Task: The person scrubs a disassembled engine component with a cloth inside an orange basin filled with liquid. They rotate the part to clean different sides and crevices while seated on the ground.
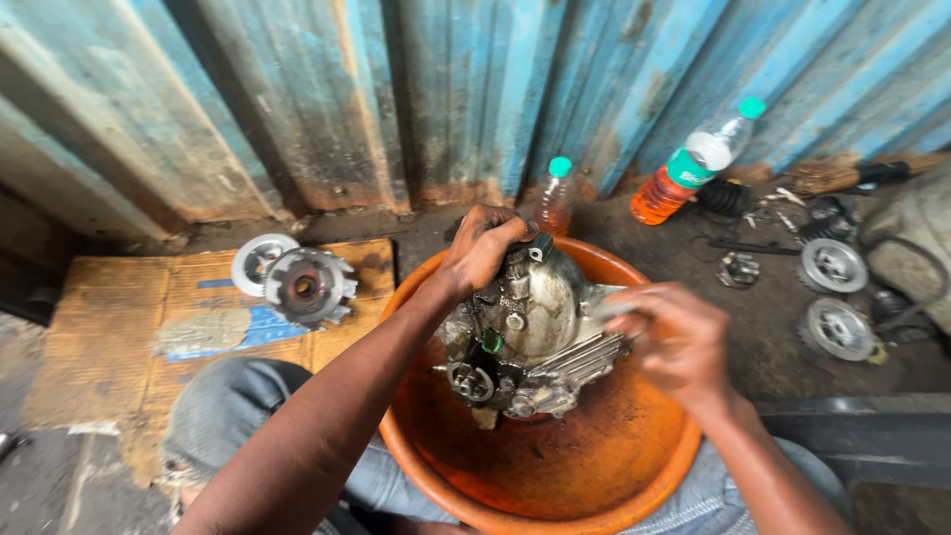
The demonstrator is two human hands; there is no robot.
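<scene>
Two bare hands work over an orange basin (436,466) that sits between the person's knees. Its inside is stained with rusty, oily residue. A grimy metal engine (525,337) stands upright in the basin, held just above the bottom. The left hand (480,248) grips the top of the engine, fingers curled tight around its upper edge. The right hand (679,342) is at the engine's side, fingers bunched together around something small and pale pressed against the casing; what it is I cannot tell, since that part is blurred.

Beyond the left hand, on a worn sheet of cardboard (109,337), lie a toothed metal fan wheel (307,287) and a pale round disc (260,260) touching it. Just past the basin's far rim stands a small bottle (557,198) with a green cap and reddish liquid. Farther out from the right hand lies a bigger bottle (693,163), tilted, holding orange liquid. Two round metal pulleys (834,297) rest on the dirty floor near it. A blue corrugated wall (396,89), rusted low down, closes the back.
</scene>
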